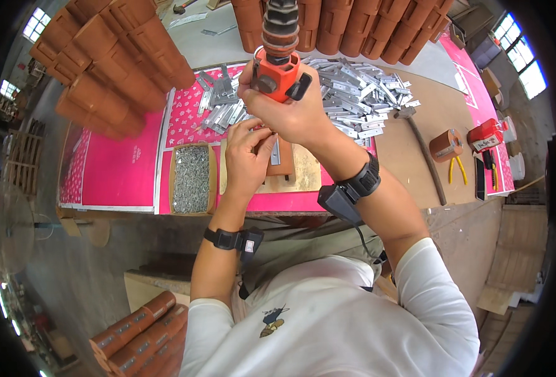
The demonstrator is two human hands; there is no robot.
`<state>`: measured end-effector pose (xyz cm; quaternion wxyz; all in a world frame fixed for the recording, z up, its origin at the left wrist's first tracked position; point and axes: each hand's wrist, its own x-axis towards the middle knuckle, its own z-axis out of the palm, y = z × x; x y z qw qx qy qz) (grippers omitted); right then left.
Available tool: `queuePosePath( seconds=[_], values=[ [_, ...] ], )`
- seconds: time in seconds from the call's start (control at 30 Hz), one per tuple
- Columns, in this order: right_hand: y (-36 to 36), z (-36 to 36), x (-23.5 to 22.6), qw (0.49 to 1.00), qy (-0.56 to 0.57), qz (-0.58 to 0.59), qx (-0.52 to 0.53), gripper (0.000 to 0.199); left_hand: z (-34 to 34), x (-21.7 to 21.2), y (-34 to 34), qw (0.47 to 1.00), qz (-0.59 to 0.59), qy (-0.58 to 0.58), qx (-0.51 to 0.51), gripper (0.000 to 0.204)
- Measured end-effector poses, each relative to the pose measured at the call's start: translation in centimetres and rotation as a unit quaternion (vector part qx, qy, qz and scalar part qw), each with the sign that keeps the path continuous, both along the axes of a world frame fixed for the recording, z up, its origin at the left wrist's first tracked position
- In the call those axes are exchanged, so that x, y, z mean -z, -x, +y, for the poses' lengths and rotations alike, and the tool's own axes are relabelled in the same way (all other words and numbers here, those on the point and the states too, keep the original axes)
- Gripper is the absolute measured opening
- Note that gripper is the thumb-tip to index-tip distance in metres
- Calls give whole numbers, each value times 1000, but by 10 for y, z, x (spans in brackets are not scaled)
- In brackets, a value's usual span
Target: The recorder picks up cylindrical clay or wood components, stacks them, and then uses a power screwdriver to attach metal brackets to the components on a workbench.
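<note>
My right hand (297,113) is wrapped round a red power driver (279,74) with a black ribbed upper part, held upright above the work. Its tip is hidden behind my hands. Below it, my left hand (247,157) has its fingers bent together at a terracotta-coloured piece (282,164). A slim metal plate (275,152) lies on that piece beside my left thumb; whatever the fingertips hold is hidden. The piece rests on a light wooden board (306,173). Left of my left hand stands a cardboard box (212,182) filled with small screws (191,179).
Metal plates (359,94) lie heaped beyond my hands. Stacked terracotta-coloured cylinders (114,63) stand at the left, with more (341,28) along the back. Rightward are a hammer (425,147), a single cylinder (445,145), yellow-handled pliers (458,171) and a red container (485,134).
</note>
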<state>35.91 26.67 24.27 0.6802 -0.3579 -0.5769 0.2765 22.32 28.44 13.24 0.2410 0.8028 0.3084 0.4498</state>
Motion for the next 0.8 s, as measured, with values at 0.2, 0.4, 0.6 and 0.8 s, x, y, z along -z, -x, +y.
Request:
queuePosePath(
  seconds=[0.2, 0.4, 0.6, 0.8],
  values=[
    [-7, 7, 15, 1000, 18, 7, -2, 22, 3, 9, 0, 998, 25, 54, 10, 16],
    [-7, 4, 17, 999, 45, 10, -13, 21, 1, 10, -3, 984, -13, 179, 4, 17],
    [-7, 4, 20, 999, 52, 10, 8, 20, -2, 21, 0, 986, 7, 168, 19, 37],
    [-6, 2, 19, 997, 43, -68, 18, 18, -18, 44, -4, 985, -51, 152, 65, 96]
  ],
)
